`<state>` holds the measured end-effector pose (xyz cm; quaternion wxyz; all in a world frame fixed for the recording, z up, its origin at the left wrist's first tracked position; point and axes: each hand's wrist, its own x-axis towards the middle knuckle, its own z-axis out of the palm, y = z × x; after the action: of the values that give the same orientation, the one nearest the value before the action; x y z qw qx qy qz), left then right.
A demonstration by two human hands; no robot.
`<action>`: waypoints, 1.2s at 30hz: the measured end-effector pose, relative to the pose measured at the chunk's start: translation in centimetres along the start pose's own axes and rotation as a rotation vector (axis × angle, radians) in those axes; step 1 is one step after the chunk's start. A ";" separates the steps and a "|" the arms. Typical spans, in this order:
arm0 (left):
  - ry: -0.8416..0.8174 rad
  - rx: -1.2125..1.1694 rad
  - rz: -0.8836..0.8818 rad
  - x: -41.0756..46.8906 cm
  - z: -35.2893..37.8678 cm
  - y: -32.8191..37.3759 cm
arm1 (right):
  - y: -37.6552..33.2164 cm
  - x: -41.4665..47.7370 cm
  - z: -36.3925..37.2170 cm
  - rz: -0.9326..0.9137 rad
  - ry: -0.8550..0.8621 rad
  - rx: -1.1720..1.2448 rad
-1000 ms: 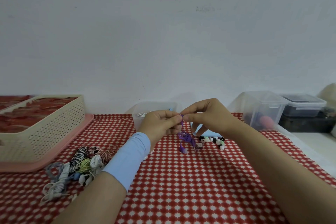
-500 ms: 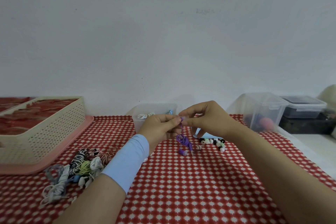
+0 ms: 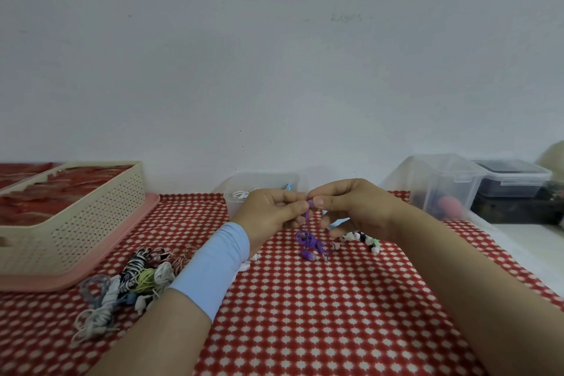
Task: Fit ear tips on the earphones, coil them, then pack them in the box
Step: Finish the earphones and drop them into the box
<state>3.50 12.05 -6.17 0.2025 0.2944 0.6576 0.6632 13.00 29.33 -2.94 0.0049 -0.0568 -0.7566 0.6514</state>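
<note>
- Pinching one earbud (image 3: 310,203) between thumb and forefinger, the left hand (image 3: 268,212) steadies it while the right hand (image 3: 351,207) pinches its end. I judge this a grip for pressing an ear tip on, though the tip itself is too small to make out.
- Both hands meet above the counter (image 3: 305,320), so the rest of the purple earphones (image 3: 307,239) hangs down in a loose tangle onto the cloth.
- Spare ear tips (image 3: 363,239) lie in a row just beside the right hand — handy for picking.
- An open clear box (image 3: 262,181) waits right behind the hands.
- Coiled earphones (image 3: 134,275) are piled near the left forearm, beside a basket (image 3: 91,223).
</note>
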 end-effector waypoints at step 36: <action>-0.006 -0.052 -0.042 -0.2 -0.2 0.2 | -0.1 0.1 -0.2 -0.153 0.056 -0.156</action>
<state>3.55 11.73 -5.97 0.2260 0.2774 0.6455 0.6748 12.95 29.49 -2.80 0.0716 -0.0173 -0.8068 0.5862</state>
